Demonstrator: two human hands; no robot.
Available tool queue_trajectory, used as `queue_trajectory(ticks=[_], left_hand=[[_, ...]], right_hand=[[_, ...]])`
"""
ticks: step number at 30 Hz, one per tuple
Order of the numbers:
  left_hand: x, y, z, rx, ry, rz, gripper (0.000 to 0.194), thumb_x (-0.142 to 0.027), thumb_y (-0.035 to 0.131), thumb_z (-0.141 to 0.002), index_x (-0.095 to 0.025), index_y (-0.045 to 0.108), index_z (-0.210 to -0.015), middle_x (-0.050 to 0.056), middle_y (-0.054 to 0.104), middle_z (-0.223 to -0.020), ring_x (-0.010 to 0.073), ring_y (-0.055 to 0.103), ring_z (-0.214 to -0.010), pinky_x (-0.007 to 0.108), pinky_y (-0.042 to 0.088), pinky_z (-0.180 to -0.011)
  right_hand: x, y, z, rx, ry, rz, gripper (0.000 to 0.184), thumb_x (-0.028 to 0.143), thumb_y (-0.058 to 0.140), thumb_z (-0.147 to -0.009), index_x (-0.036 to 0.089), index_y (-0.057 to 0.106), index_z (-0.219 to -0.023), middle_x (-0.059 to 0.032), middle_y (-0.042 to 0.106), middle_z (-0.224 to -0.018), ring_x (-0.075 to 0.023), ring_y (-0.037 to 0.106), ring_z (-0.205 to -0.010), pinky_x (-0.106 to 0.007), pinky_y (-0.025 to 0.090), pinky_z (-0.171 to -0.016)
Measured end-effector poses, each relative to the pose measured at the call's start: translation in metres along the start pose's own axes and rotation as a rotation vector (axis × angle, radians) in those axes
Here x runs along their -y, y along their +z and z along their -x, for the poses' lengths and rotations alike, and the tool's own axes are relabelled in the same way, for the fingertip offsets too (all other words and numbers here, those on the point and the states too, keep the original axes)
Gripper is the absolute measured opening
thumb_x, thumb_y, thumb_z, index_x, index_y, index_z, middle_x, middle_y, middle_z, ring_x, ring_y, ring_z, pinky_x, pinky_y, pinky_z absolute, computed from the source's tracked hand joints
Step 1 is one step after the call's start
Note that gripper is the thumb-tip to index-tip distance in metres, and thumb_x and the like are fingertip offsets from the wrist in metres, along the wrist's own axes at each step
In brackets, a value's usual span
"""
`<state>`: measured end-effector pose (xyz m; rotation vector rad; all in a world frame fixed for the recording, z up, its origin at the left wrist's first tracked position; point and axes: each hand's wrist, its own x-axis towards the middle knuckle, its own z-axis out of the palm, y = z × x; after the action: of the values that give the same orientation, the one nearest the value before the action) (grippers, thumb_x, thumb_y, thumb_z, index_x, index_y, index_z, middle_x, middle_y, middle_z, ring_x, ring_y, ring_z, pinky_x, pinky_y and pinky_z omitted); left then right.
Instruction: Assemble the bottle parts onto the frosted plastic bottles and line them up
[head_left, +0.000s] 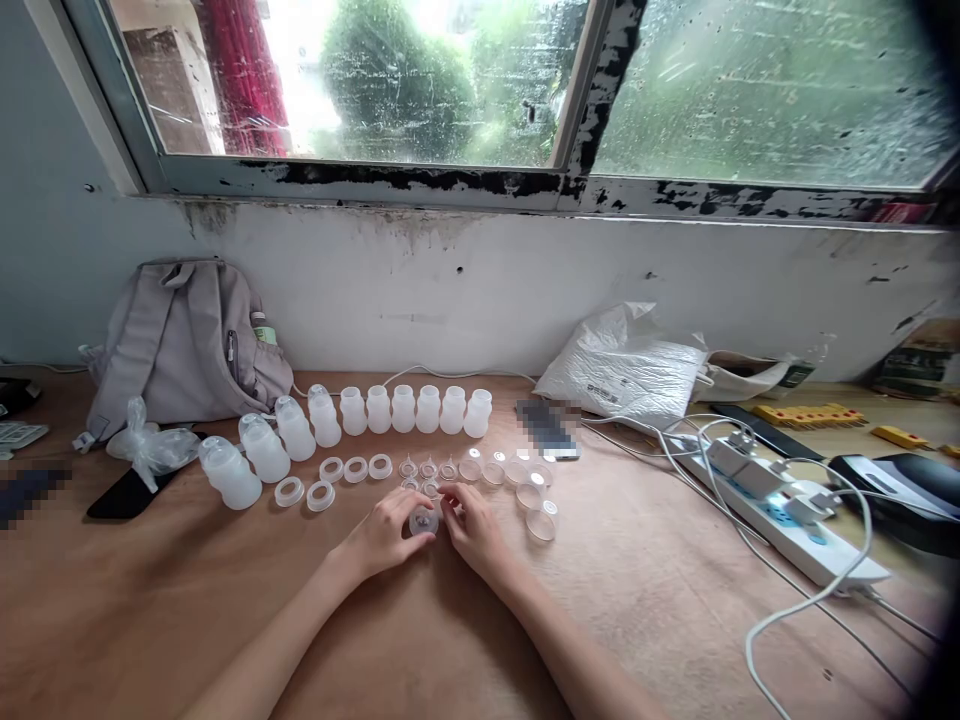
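My left hand (386, 532) is closed around the side of a clear round bottle part (424, 521) that rests on the table, probably a collar with a nipple in it. Close by on the right, my right hand (474, 525) has its fingers bent and tips together beside small clear nipples (428, 469); whatever those tips pinch is hidden. Beyond my left hand lie several white collar rings (320, 496). Several clear caps (541, 521) lie past my right hand. Behind stand frosted baby bottles in a curved row: open-necked ones (403, 409) and, at the left, capped ones (231, 472).
A grey backpack (187, 340) leans at the back left, near a knotted plastic bag (154, 440) on a black flat item (124, 497). At the right are a phone (551, 428), a silver padded bag (626, 365), and a power strip (795, 525) with loose white cables.
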<state>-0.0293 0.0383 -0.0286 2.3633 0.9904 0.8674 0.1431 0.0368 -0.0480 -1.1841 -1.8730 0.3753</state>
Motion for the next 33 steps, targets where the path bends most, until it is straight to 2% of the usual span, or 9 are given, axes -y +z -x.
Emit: queue_trajectory(ticks=[4, 10, 12, 14, 17, 19, 25, 29, 33], left_hand=[[0.008, 0.005, 0.004, 0.017, -0.021, 0.030, 0.026, -0.022, 0.062, -0.071, -0.022, 0.053, -0.095, 0.003, 0.060, -0.094, 0.0194, 0.053, -0.090, 0.032, 0.043, -0.080], [0.008, 0.006, 0.006, 0.008, -0.033, 0.071, 0.034, -0.026, 0.063, -0.071, -0.023, 0.052, -0.103, 0.005, 0.059, -0.102, 0.0200, 0.051, -0.097, 0.033, 0.042, -0.085], [0.008, 0.006, 0.007, -0.021, -0.054, 0.068, 0.026, -0.028, 0.059, -0.074, -0.023, 0.055, -0.099, 0.005, 0.058, -0.102, 0.0203, 0.051, -0.096, 0.034, 0.041, -0.085], [0.008, 0.006, 0.007, -0.076, -0.105, 0.070, 0.011, -0.027, 0.051, -0.080, -0.023, 0.058, -0.088, 0.005, 0.060, -0.092, 0.0195, 0.053, -0.089, 0.034, 0.042, -0.081], [0.007, 0.006, 0.007, -0.181, -0.255, 0.178, 0.016, -0.029, 0.041, -0.085, -0.023, 0.054, -0.078, 0.001, 0.057, -0.072, 0.0154, 0.053, -0.068, 0.029, 0.044, -0.065], [0.005, 0.006, 0.006, -0.231, -0.353, 0.306, 0.018, -0.034, 0.039, -0.085, -0.023, 0.051, -0.078, 0.000, 0.055, -0.068, 0.0131, 0.051, -0.059, 0.025, 0.043, -0.057], [0.005, 0.010, 0.004, -0.241, -0.506, 0.780, 0.024, -0.042, 0.046, -0.080, -0.019, 0.050, -0.078, 0.000, 0.055, -0.068, 0.0119, 0.053, -0.059, 0.023, 0.044, -0.056], [0.005, 0.012, 0.003, -0.235, -0.557, 0.817, 0.027, -0.044, 0.052, -0.076, -0.017, 0.054, -0.080, 0.001, 0.059, -0.070, 0.0127, 0.055, -0.062, 0.024, 0.044, -0.058], [0.003, 0.012, 0.002, -0.259, -0.579, 0.782, 0.033, -0.046, 0.048, -0.078, -0.017, 0.055, -0.091, 0.002, 0.062, -0.070, 0.0146, 0.057, -0.063, 0.025, 0.046, -0.058]], right_hand=[[0.002, 0.007, 0.003, 0.005, 0.024, 0.001, 0.018, 0.012, 0.042, -0.079, 0.020, 0.056, -0.088, -0.0056, 0.061, -0.081, -0.0189, 0.058, -0.077, -0.031, 0.048, -0.067], [0.009, 0.012, 0.005, 0.005, 0.056, -0.004, 0.018, 0.012, 0.042, -0.078, 0.021, 0.056, -0.085, -0.0062, 0.061, -0.080, -0.0198, 0.058, -0.076, -0.032, 0.048, -0.065], [0.009, 0.011, 0.004, -0.005, 0.062, -0.013, 0.019, 0.010, 0.042, -0.076, 0.021, 0.056, -0.084, -0.0060, 0.062, -0.080, -0.0196, 0.058, -0.076, -0.031, 0.048, -0.064], [0.010, 0.010, 0.004, -0.005, 0.062, -0.023, 0.023, 0.007, 0.042, -0.073, 0.021, 0.057, -0.084, -0.0058, 0.062, -0.080, -0.0195, 0.058, -0.075, -0.031, 0.048, -0.064], [0.013, 0.007, 0.004, 0.039, 0.056, -0.069, 0.033, 0.003, 0.041, -0.066, 0.021, 0.057, -0.089, -0.0049, 0.061, -0.082, -0.0190, 0.057, -0.077, -0.031, 0.048, -0.066], [0.017, 0.006, 0.004, 0.074, 0.062, -0.127, 0.037, 0.003, 0.041, -0.065, 0.022, 0.056, -0.094, -0.0042, 0.061, -0.087, -0.0181, 0.057, -0.077, -0.030, 0.048, -0.068], [0.026, 0.003, 0.003, 0.114, 0.172, -0.404, 0.021, 0.018, 0.044, -0.078, 0.023, 0.055, -0.096, -0.0029, 0.063, -0.093, -0.0168, 0.059, -0.080, -0.028, 0.049, -0.069], [0.026, 0.007, 0.003, 0.111, 0.254, -0.531, 0.019, 0.031, 0.046, -0.082, 0.021, 0.055, -0.096, -0.0040, 0.063, -0.090, -0.0184, 0.060, -0.082, -0.029, 0.049, -0.069], [0.024, 0.014, 0.004, 0.064, 0.321, -0.560, 0.019, 0.038, 0.049, -0.081, 0.021, 0.057, -0.086, -0.0022, 0.062, -0.078, -0.0154, 0.058, -0.066, -0.026, 0.048, -0.057]])
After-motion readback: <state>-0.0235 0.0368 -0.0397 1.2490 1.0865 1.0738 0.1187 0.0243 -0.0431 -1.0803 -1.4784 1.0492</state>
